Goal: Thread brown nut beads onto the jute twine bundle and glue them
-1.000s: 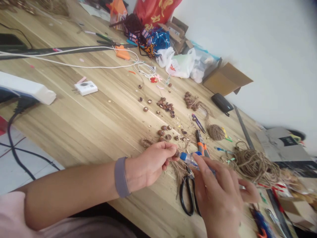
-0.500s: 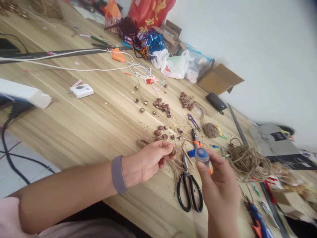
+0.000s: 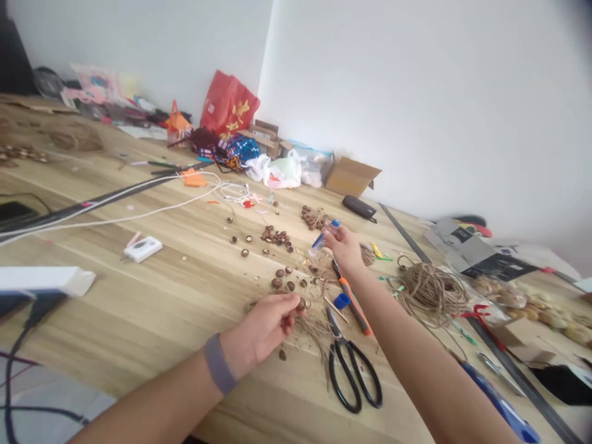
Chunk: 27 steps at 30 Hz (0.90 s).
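Observation:
My left hand (image 3: 263, 330) rests near the wooden table's (image 3: 152, 290) front edge, fingers pinched on a small brown nut (image 3: 301, 304) with frayed twine fibres (image 3: 319, 330) beside it. My right hand (image 3: 343, 245) is stretched out over the table and grips a small clear glue tube with a blue tip (image 3: 322, 238). A loose blue cap (image 3: 341, 301) lies beside an orange-handled cutter (image 3: 354, 305). Black scissors (image 3: 351, 370) lie just right of my left hand. Several brown nuts (image 3: 277, 235) are scattered ahead.
A tangle of jute twine (image 3: 428, 290) sits right of my right arm, with a small twine ball (image 3: 367, 254) near the hand. White cables (image 3: 139, 213), a white adapter (image 3: 142, 249), a power strip (image 3: 44, 280), plastic bags (image 3: 282, 172) and a cardboard box (image 3: 351, 177) lie farther off.
My right hand moved from close in front of me out across the table, carrying the glue tube. The view tilted up, showing the far wall. My left hand stayed pinched on the nut.

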### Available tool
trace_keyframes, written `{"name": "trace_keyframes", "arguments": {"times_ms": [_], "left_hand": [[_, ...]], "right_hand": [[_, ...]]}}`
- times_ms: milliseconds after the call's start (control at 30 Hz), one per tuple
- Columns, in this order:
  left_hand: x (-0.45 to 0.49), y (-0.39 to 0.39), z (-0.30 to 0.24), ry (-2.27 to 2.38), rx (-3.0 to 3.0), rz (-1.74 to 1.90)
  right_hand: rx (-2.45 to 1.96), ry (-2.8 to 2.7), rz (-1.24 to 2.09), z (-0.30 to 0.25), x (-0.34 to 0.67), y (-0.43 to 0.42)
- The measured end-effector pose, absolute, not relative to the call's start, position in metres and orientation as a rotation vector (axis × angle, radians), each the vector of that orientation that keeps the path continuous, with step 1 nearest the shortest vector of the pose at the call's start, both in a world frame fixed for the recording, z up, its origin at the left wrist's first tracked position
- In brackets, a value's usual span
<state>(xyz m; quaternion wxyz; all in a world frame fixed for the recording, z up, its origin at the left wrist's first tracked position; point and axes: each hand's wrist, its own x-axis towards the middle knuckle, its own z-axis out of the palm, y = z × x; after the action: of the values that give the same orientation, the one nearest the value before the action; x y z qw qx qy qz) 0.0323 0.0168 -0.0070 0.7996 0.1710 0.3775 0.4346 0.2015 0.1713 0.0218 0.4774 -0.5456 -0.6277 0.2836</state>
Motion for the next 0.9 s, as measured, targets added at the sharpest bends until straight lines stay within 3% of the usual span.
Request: {"name": "trace_keyframes", "arguments": {"times_ms": [233, 567, 733, 900], "left_hand": [[0.033, 0.020, -0.013, 0.816, 0.368, 0.955], [0.033, 0.020, -0.011, 0.810, 0.358, 0.912], [0.029, 0.022, -0.014, 0.865, 0.391, 0.876], [0.027, 0.024, -0.016, 0.858, 0.417, 0.839]], "right_hand": [[-1.489, -1.609, 0.586, 0.008, 0.181, 0.226], [-1.709, -1.750, 0.454, -0.005, 0.174, 0.227], [-1.800, -1.726, 0.282, 0.015, 0.187, 0.192], [-1.942, -1.693, 0.037, 0.039, 0.253, 0.096]]}}
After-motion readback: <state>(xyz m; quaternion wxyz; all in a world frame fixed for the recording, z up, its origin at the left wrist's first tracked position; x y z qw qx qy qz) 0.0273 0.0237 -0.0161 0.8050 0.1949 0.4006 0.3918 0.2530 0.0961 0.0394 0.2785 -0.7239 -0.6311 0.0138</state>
